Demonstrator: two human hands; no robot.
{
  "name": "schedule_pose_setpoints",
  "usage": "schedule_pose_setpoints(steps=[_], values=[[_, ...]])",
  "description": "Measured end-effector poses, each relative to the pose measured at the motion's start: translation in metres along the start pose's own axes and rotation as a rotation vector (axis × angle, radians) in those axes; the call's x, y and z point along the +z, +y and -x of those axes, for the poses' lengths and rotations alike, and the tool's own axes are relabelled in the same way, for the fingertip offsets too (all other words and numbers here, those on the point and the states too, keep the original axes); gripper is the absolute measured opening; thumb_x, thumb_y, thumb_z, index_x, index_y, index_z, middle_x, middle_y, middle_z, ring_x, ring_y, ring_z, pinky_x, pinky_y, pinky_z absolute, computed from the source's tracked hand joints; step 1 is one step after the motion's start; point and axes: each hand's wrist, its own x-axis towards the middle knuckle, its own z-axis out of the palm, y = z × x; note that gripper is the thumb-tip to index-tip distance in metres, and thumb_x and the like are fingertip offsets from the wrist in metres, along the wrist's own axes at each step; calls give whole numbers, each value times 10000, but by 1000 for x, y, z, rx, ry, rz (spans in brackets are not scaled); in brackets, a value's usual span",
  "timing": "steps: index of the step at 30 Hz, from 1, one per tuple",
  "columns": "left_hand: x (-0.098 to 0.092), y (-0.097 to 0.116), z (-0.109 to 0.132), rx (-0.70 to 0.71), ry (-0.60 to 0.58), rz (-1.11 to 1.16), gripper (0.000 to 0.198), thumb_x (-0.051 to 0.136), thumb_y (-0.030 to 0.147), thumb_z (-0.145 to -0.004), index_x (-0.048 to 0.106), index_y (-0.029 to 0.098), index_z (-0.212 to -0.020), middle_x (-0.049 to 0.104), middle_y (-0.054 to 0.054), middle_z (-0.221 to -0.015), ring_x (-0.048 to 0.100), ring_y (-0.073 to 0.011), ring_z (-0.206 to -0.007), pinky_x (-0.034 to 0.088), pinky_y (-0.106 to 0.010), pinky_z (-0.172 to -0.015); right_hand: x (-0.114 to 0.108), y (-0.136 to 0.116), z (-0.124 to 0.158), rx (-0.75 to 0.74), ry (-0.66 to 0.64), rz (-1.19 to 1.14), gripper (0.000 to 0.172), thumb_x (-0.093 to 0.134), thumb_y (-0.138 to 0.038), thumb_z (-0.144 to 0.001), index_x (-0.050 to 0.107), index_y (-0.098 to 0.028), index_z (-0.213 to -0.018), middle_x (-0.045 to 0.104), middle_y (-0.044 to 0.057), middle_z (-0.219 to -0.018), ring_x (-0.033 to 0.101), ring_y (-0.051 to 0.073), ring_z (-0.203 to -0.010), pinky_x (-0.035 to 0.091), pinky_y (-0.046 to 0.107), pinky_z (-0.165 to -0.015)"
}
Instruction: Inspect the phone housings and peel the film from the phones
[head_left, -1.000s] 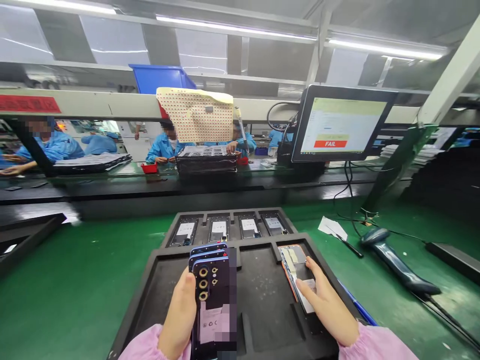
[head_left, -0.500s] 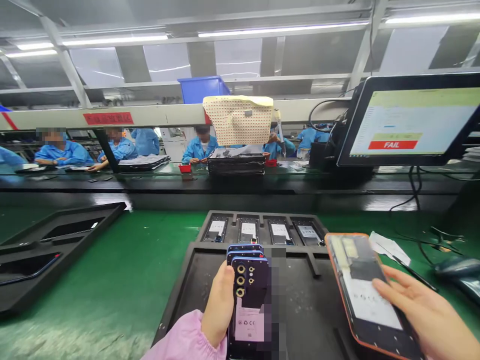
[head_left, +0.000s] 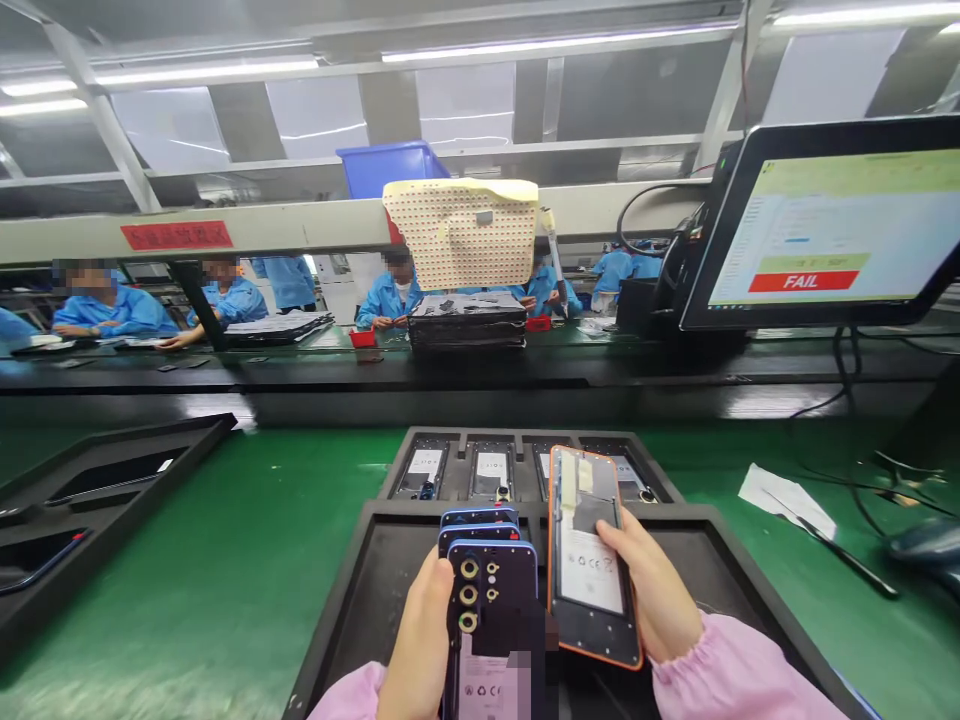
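Note:
My left hand (head_left: 420,625) is closed around a fanned stack of blue-edged phones (head_left: 491,600), three top edges showing; the front one bears ring-shaped camera openings and a pale label. Part of that stack is blurred out. In my right hand (head_left: 652,590) is an orange-framed phone (head_left: 592,560), its back cover off and a white battery label showing, gripped along its right side with the thumb on top. It stands just right of the stack. Both are above a black tray (head_left: 367,600). Behind it, another black tray (head_left: 461,455) holds several opened phones, partly hidden by the orange-framed one.
At left lies a black tray (head_left: 135,430) with dark phones. A monitor (head_left: 817,230) reading FAIL stands at right, above cables, a white paper (head_left: 787,500), a black pen-like tool (head_left: 847,555) and a mouse (head_left: 930,550). Co-workers in blue sit beyond the dark ledge (head_left: 450,375).
My right hand has brought the orange-framed phone leftward, close beside the blue-edged stack, and more upright. My left hand has dropped slightly with its stack. The view has shifted a little.

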Motion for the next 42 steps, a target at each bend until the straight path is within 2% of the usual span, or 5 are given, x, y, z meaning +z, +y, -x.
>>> schedule_pose_setpoints(steps=[8, 12, 25, 34, 42], values=[[1, 1, 1, 8, 36, 3, 520, 514, 587, -813, 578, 169, -1115, 594, -72, -1177, 505, -256, -1129, 391, -343, -986, 1, 2, 9, -108, -54, 81, 486, 718, -357, -709, 523, -231, -1136, 660, 51, -1051, 597, 268, -1001, 487, 406, -819], [-6, -7, -3, 25, 9, -14, 481, 533, 566, -810, 599, 159, -1058, 594, -80, -1176, 519, -260, -1110, 434, -336, -934, -2, 3, 1, -113, -6, 90, 452, 727, -321, -676, 554, -219, -1081, 687, 35, -957, 625, 262, -928, 487, 408, -806], [-6, -6, -3, 8, -27, -8, 553, 460, 596, -839, 514, 170, -1188, 647, -80, -1040, 585, -253, -994, 483, -328, -803, -9, 4, -8, -76, -28, 78, 337, 680, -199, -619, 597, -205, -946, 703, 3, -844, 631, 256, -906, 491, 358, -743], [-7, -8, -4, -4, -28, 8, 559, 474, 602, -829, 536, 169, -1176, 637, -84, -1091, 586, -244, -1009, 477, -321, -851, -5, 3, -7, -87, -11, -13, 309, 666, -367, -682, 619, -223, -951, 701, -1, -940, 629, 231, -897, 494, 336, -781], [-6, -7, -5, 29, -28, -16, 537, 480, 609, -819, 593, 167, -1103, 648, -89, -1075, 603, -252, -983, 483, -335, -868, 2, -2, -4, 28, -65, -49, 368, 551, -483, -761, 689, -160, -872, 706, 86, -786, 650, 285, -748, 523, 409, -677]])
